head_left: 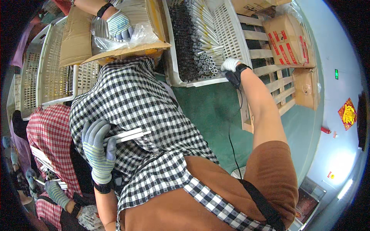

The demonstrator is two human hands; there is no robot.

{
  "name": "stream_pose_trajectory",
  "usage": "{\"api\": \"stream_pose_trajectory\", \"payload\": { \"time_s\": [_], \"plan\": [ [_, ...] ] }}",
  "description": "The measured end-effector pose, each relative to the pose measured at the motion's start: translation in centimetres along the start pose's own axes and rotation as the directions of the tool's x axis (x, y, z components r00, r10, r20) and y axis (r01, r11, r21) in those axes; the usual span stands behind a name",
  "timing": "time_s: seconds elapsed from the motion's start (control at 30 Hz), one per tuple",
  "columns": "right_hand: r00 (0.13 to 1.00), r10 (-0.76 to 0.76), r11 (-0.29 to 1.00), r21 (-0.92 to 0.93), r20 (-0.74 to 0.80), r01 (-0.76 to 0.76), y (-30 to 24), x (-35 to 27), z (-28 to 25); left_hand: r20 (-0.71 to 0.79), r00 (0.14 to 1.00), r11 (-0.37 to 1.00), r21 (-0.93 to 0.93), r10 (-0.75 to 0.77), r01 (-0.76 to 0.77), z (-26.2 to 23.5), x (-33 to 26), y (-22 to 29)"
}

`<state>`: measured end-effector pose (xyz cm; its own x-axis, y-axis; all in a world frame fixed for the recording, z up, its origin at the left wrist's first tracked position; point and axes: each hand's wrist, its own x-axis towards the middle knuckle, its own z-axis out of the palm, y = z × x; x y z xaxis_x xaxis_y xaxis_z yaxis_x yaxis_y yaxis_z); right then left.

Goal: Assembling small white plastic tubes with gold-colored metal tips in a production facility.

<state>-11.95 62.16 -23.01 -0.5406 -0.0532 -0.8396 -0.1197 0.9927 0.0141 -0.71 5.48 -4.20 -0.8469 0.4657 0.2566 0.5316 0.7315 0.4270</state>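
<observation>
Head view, steeply down (perhaps tilted).

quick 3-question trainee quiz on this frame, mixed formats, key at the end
1. True or false: the left hand holds a few thin white tubes.
2. Where does the right hand reach? A) the white crate of tubes B) the cardboard box on the pallet C) the green floor
3. Fill in: both hands wear knit ____.

Key: 1 true; 2 A; 3 gloves.
</observation>
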Motion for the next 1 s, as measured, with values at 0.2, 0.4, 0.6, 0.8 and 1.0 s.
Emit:
{"api": "stream_pose_trajectory", "payload": {
  "time_s": [0.2, 0.4, 0.6, 0.8, 1.0],
  "plan": [
    [0.973, 0.096, 0.951, -0.271, -0.209, -0.151, -0.5, -1.5, -0.4, 0.002, 1.0, 1.0, -0.002, -0.011, 0.011, 0.0, 0.2, -0.1],
    [0.777, 0.323, 0.938, 0.29, -0.541, -0.188, -3.1, -4.0, -4.6, 0.004, 1.0, 1.0, -0.013, 0.006, -0.006, -0.2, 0.3, 0.0],
    [0.831, 0.161, 0.977, 0.207, -0.533, -0.057, -1.2, -0.1, -3.7, 0.036, 0.999, 1.0, 0.004, 0.013, -0.013, -0.4, 0.7, 0.3],
    [0.91, 0.094, 0.994, 0.095, -0.405, -0.06, 4.2, 5.3, 0.0, 0.018, 1.0, 1.0, 0.012, 0.001, -0.002, -0.3, 0.7, 0.4],
    [0.878, 0.192, 0.971, 0.213, -0.438, -0.106, 2.4, 0.9, -1.1, 0.014, 1.0, 1.0, 0.005, 0.01, -0.01, -0.3, 0.6, 0.5]
  ]
}}
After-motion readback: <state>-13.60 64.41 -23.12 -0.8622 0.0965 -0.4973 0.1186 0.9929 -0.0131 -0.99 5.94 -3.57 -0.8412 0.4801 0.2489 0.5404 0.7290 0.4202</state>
